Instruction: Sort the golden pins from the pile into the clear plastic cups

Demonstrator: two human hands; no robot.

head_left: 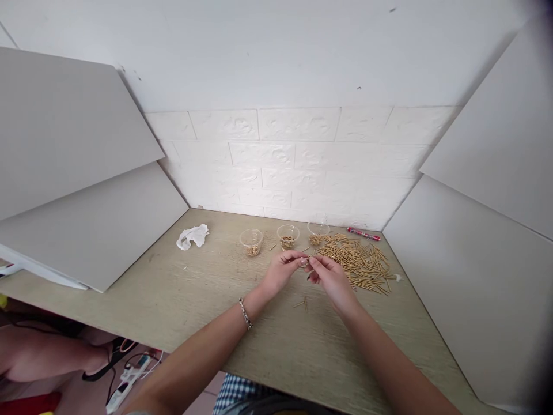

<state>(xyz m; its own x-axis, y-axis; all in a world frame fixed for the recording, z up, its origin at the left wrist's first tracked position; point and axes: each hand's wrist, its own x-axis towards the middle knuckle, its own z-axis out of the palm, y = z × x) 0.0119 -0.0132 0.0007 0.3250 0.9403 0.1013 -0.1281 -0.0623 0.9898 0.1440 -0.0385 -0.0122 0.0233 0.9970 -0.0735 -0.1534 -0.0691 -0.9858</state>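
Observation:
My left hand (285, 270) and my right hand (330, 278) meet over the middle of the table, fingertips pinched together. Whatever sits between them is too small and too covered to name. Just beyond my right hand spreads a pile of thin gold-coloured metal rods (358, 262). A few loose rods (302, 303) lie on the table in front of my hands. Behind my hands stand a clear plastic cup (288, 233) with small brass-coloured pieces inside, another clear cup (251, 239) to its left, and a third clear cup (318, 230) to its right, both also holding small gold-coloured pieces.
A crumpled white tissue (193, 236) lies at the table's back left. A red marker-like stick (363, 233) rests behind the pile. Grey panels (488, 276) flank the table, with a white brick-pattern wall behind. A power strip (128, 383) and another person's leg (52, 353) show below left.

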